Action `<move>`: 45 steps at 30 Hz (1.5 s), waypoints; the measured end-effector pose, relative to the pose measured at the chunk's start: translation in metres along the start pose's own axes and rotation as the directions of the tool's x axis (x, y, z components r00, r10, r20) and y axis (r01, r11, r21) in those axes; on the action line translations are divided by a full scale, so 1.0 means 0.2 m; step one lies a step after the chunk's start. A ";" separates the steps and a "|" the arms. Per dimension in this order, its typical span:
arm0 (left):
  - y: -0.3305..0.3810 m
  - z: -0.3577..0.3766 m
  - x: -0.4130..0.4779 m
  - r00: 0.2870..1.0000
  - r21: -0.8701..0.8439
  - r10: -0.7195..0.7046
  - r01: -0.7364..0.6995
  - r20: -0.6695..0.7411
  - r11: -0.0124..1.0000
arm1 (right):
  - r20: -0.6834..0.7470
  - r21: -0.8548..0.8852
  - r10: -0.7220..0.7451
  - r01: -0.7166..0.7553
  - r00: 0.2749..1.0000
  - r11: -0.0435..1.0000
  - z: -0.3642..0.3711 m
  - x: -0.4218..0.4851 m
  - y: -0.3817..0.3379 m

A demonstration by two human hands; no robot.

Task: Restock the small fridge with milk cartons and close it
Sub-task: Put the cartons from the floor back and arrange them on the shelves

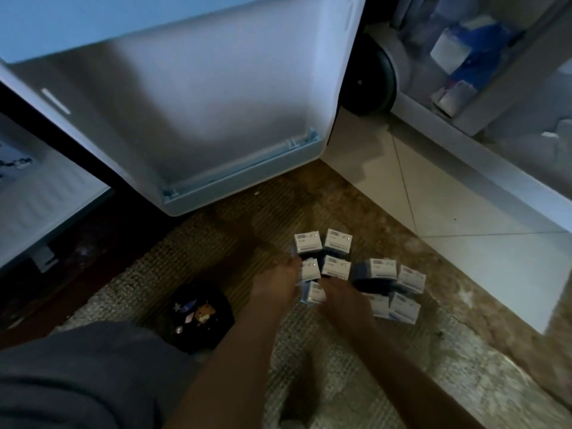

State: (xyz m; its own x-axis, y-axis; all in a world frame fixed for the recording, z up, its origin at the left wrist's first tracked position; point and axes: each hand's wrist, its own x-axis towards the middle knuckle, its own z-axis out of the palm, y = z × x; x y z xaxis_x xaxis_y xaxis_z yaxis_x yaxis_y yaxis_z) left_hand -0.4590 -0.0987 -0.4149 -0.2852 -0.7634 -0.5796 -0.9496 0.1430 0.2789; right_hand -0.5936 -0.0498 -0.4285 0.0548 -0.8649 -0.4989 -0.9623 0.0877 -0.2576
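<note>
Milk cartons [336, 267], apparently nine, stand clustered on the mat [198, 258].

The left hand [275, 287] and right hand [345, 298] are blurred among the cartons [338, 240]; whether either grips one cannot be told. Carton print beyond the hands is unreadable. Left of them, the fridge [37, 193] runs off the edge.

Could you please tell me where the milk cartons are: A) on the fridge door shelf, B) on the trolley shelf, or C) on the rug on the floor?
C: the milk cartons stand clustered on the rug, in front of the open fridge door.
</note>
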 end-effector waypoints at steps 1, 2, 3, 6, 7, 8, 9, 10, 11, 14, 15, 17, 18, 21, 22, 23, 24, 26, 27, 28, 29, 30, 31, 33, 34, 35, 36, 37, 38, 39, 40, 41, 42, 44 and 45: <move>0.00 0.01 0.01 1.000 0.021 0.000 0.000 0.000 1.000 | 0.013 0.008 0.009 -0.009 1.000 1.000 -0.01 0.00 -0.01; 0.01 0.01 0.02 1.000 0.040 0.002 -0.002 -0.008 0.999 | 0.020 0.007 0.009 -0.010 1.000 1.000 0.00 0.00 -0.01; 0.01 0.01 0.03 1.000 0.054 0.006 -0.005 -0.020 0.999 | 0.021 -0.001 0.004 -0.004 1.000 1.000 0.00 0.00 -0.01; 0.00 0.01 0.06 0.998 0.029 0.013 -0.011 -0.057 1.000 | -0.022 -0.003 -0.022 0.021 1.000 1.000 0.01 0.00 0.01; 0.00 0.01 0.06 0.998 0.007 0.011 -0.011 -0.060 1.000 | -0.031 0.004 -0.017 0.017 0.999 1.000 0.02 -0.01 0.01; -0.01 0.01 0.06 0.998 -0.010 0.005 -0.005 -0.060 1.000 | -0.036 0.010 -0.017 0.017 0.999 1.000 0.02 0.00 0.01; -0.02 0.00 0.05 0.998 -0.026 -0.007 0.005 -0.057 1.000 | -0.032 0.004 -0.015 0.016 0.999 1.000 0.03 0.00 0.01; -0.03 0.00 0.05 0.998 -0.049 -0.025 0.023 -0.051 0.999 | -0.024 0.003 -0.012 0.012 1.000 1.000 0.03 0.00 0.01; -0.04 -0.01 0.04 0.998 -0.073 -0.046 0.043 -0.041 0.996 | -0.017 0.000 -0.011 0.011 1.000 1.000 0.03 0.00 0.01; -0.06 -0.05 -0.01 0.997 -0.085 -0.074 0.071 -0.029 0.994 | -0.002 -0.023 -0.015 0.015 1.000 1.000 0.02 -0.01 0.01; -0.07 -0.07 -0.02 0.998 -0.066 -0.064 0.062 -0.029 0.996 | 0.013 -0.034 -0.021 0.022 1.000 0.999 0.01 -0.01 0.01; -0.07 -0.12 -0.05 0.999 -0.014 -0.027 0.027 -0.021 1.000 | 0.030 -0.043 -0.052 0.053 0.998 0.998 -0.01 -0.04 0.02; -0.07 -0.15 -0.07 1.000 0.006 -0.011 0.011 -0.008 1.000 | 0.016 -0.028 -0.086 0.087 0.996 0.996 -0.02 -0.05 0.03; -0.08 -0.26 -0.13 0.999 0.016 0.018 -0.019 0.050 1.000 | -0.020 -0.022 -0.142 0.142 0.990 0.990 -0.09 -0.10 0.02; -0.08 -0.30 -0.15 0.997 0.017 0.031 -0.032 0.069 0.999 | -0.025 -0.047 -0.144 0.142 0.989 0.989 -0.13 -0.12 0.01; -0.08 -0.33 -0.17 0.995 0.020 0.043 -0.045 0.092 0.999 | -0.013 -0.063 -0.134 0.133 0.991 0.989 -0.19 -0.14 0.00; -0.08 -0.37 -0.19 0.992 0.024 0.055 -0.058 0.117 0.998 | -0.008 -0.073 -0.136 0.135 0.991 0.988 -0.24 -0.15 -0.01; -0.08 -0.46 -0.25 0.983 0.021 0.080 -0.084 0.165 0.996 | -0.047 -0.103 -0.186 0.181 0.981 0.978 -0.36 -0.18 -0.03; -0.08 -0.50 -0.28 0.978 0.016 0.092 -0.096 0.188 0.995 | -0.077 -0.110 -0.220 0.211 0.972 0.971 -0.42 -0.20 -0.05; -0.07 -0.55 -0.31 0.973 0.019 0.108 -0.114 0.203 0.993 | -0.101 -0.115 -0.262 0.250 0.960 0.961 -0.48 -0.23 -0.07; -0.07 -0.60 -0.35 0.969 0.032 0.125 -0.135 0.212 0.990 | -0.114 -0.121 -0.304 0.291 0.946 0.949 -0.54 -0.26 -0.08; -0.06 -0.65 -0.39 0.967 0.050 0.142 -0.156 0.210 0.986 | -0.126 -0.128 -0.339 0.324 0.932 0.937 -0.60 -0.28 -0.10; -0.05 -0.70 -0.43 0.967 0.069 0.158 -0.175 0.198 0.982 | -0.130 -0.140 -0.364 0.346 0.922 0.928 -0.66 -0.30 -0.13; -0.03 -0.79 -0.52 0.969 0.108 0.192 -0.210 0.155 0.972 | -0.139 -0.179 -0.413 0.387 0.900 0.904 -0.78 -0.35 -0.20; -0.02 -0.84 -0.56 0.970 0.126 0.206 -0.221 0.126 0.967 | -0.153 -0.207 -0.443 0.409 0.884 0.889 -0.84 -0.36 -0.23; -0.02 -0.88 -0.61 0.972 0.138 0.216 -0.228 0.096 0.964 | -0.159 -0.245 -0.468 0.425 0.869 0.871 -0.89 -0.38 -0.27; -0.01 -0.92 -0.66 0.971 0.146 0.228 -0.236 0.064 0.961 | -0.158 -0.279 -0.486 0.434 0.859 0.857 -0.94 -0.41 -0.31; -0.02 -0.96 -0.71 0.970 0.154 0.239 -0.241 0.032 0.958 | -0.154 -0.302 -0.500 0.441 0.852 0.845 -0.99 -0.43 -0.35; -0.04 -1.00 -0.76 0.969 0.161 0.249 -0.245 -0.002 0.956 | -0.153 -0.311 -0.511 0.449 0.846 0.837 -1.04 -0.45 -0.39; -0.06 -1.04 -0.82 0.966 0.162 0.255 -0.246 -0.036 0.956 | -0.155 -0.315 -0.523 0.460 0.838 0.830 -1.09 -0.47 -0.43; -0.08 -1.08 -0.88 0.963 0.161 0.260 -0.245 -0.073 0.956 | -0.162 -0.321 -0.540 0.473 0.826 0.820 -1.14 -0.49 -0.48; -0.10 -1.12 -0.94 0.958 0.163 0.262 -0.243 -0.113 0.956 | -0.173 -0.329 -0.560 0.488 0.811 0.809 -1.18 -0.51 -0.52; -0.12 -1.16 -1.00 0.953 0.168 0.263 -0.237 -0.154 0.957 | -0.185 -0.337 -0.580 0.503 0.793 0.796 -1.23 -0.53 -0.57; -0.17 -1.23 -1.13 0.936 0.172 0.257 -0.220 -0.240 0.960 | -0.205 -0.373 -0.624 0.529 0.754 0.763 -1.31 -0.56 -0.67; -0.20 -1.27 -1.19 0.925 0.174 0.251 -0.208 -0.284 0.963 | -0.214 -0.402 -0.651 0.541 0.729 0.738 -1.35 -0.58 -0.72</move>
State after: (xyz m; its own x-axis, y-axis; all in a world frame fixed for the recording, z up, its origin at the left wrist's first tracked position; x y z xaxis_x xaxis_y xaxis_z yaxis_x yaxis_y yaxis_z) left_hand -0.3204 -0.0824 -0.0937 -0.4656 -0.8494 -0.2484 -0.8773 0.4060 0.2559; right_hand -0.5330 -0.0956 -0.1108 0.6091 -0.7928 -0.0191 -0.7880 -0.6023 -0.1277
